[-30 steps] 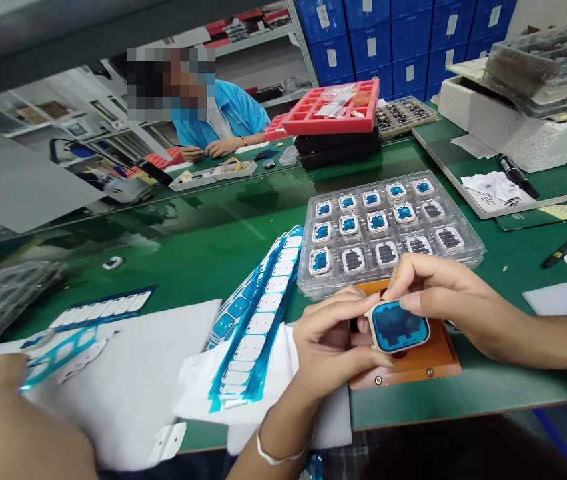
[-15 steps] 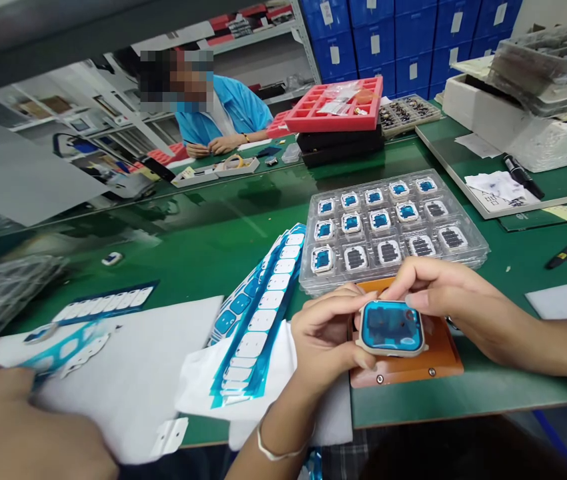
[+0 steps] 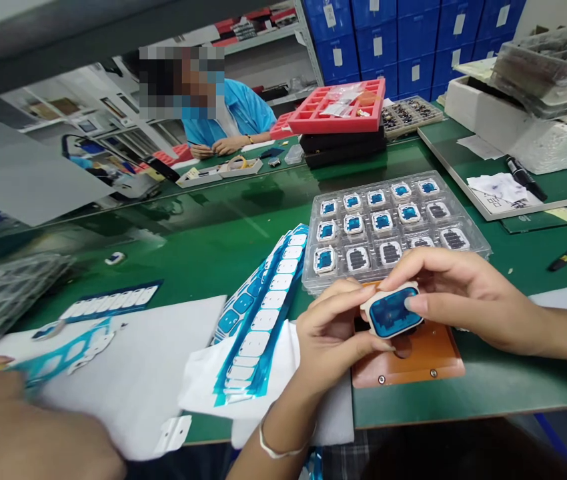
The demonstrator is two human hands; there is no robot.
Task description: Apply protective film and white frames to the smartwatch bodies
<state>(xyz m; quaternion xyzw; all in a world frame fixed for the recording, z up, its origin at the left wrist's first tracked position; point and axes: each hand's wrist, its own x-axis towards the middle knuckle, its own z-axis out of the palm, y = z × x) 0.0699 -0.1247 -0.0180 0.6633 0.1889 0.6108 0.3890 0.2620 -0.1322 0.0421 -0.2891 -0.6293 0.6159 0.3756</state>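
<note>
Right of the frame's centre, a smartwatch case is being gripped along its left side by the left hand and at its upper right by the right hand, its blue film being touched by that thumb. It is being held over an orange plate on the green desk.

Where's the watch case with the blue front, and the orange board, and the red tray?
Watch case (image 3: 391,313): head view, middle of its blue front.
Orange board (image 3: 436,352): head view, bare part right of centre.
Red tray (image 3: 336,125): head view, front wall.
</note>
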